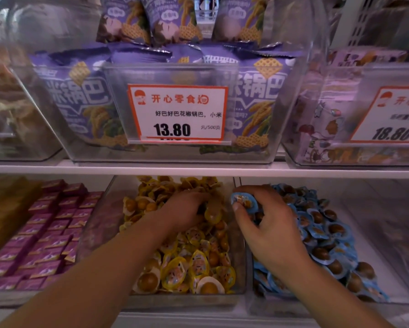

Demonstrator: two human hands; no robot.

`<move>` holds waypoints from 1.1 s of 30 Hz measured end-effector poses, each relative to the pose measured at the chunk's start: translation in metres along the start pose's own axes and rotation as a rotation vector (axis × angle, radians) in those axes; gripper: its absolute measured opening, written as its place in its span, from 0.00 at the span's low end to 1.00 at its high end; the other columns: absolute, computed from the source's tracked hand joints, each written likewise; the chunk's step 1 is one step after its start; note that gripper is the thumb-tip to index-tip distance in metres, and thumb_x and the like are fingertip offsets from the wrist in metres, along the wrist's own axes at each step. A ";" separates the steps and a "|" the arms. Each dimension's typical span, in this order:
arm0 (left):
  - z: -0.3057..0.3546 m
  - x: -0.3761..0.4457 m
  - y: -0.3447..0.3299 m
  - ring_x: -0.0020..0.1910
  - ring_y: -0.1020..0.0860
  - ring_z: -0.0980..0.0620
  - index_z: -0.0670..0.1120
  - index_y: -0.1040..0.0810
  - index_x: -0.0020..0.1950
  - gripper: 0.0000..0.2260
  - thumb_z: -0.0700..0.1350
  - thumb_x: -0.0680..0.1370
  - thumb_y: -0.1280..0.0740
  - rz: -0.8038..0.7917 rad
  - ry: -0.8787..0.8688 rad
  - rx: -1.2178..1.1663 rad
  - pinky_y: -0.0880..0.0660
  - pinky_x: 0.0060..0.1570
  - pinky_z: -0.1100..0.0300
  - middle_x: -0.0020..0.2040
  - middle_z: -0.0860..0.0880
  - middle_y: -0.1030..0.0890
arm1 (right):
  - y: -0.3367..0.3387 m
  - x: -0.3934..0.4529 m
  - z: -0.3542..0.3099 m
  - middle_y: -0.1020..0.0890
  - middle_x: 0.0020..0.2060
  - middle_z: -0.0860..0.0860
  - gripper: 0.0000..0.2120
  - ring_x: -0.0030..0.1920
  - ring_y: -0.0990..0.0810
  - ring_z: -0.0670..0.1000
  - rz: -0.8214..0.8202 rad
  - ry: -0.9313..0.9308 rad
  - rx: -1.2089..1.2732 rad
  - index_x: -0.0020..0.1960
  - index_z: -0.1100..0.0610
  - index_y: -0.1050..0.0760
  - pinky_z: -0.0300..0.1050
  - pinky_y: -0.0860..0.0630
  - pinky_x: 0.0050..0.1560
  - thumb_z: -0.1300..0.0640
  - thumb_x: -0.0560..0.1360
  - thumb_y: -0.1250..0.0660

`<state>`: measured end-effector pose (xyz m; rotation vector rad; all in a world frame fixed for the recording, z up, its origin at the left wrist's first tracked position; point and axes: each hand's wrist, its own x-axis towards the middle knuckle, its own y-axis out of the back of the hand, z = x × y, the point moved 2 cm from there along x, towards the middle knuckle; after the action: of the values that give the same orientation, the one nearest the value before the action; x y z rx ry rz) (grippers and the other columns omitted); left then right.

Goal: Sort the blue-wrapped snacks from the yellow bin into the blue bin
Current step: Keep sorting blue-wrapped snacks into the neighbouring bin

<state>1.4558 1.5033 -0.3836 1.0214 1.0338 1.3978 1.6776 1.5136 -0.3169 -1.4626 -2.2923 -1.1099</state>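
Head view: price tag (178, 112) reads "开心零食", "13.80 元/500克"; a second tag (395, 114) reads "18.80". Right hand (267, 223) pinches one blue-wrapped snack (244, 201) between thumb and fingers, over the blue bin (326, 235). Left hand (184, 211) is buried in the yellow bin (194, 261), grip probably closed, cannot tell.

Dim, purplish light with soft glare on the clear bins (298, 95), sharp at centre, blurred and bowed toward the upper corners.
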 end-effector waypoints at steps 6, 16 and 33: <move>-0.004 -0.013 0.000 0.49 0.21 0.47 0.51 0.22 0.51 0.13 0.56 0.71 0.30 0.041 0.051 0.068 0.23 0.46 0.52 0.48 0.50 0.19 | 0.000 0.000 0.001 0.21 0.47 0.47 0.09 0.50 0.23 0.46 0.003 -0.006 -0.008 0.55 0.51 0.20 0.32 0.28 0.50 0.60 0.76 0.29; 0.009 0.001 -0.011 0.55 0.23 0.46 0.54 0.17 0.56 0.12 0.51 0.75 0.34 0.093 0.035 0.309 0.28 0.56 0.55 0.53 0.51 0.20 | 0.002 0.000 -0.002 0.22 0.48 0.45 0.09 0.51 0.23 0.45 -0.008 -0.001 -0.023 0.55 0.51 0.20 0.32 0.28 0.51 0.59 0.76 0.29; 0.144 -0.106 0.067 0.46 0.22 0.60 0.57 0.24 0.49 0.04 0.55 0.78 0.33 0.557 0.122 -0.703 0.25 0.44 0.67 0.46 0.59 0.20 | 0.027 -0.025 -0.043 0.16 0.51 0.59 0.16 0.47 0.16 0.56 -0.250 -0.830 1.199 0.56 0.61 0.18 0.51 0.20 0.40 0.51 0.77 0.35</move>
<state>1.5845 1.4016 -0.2861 0.7104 0.2654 2.0925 1.7037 1.4724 -0.2871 -1.1359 -2.7287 1.0068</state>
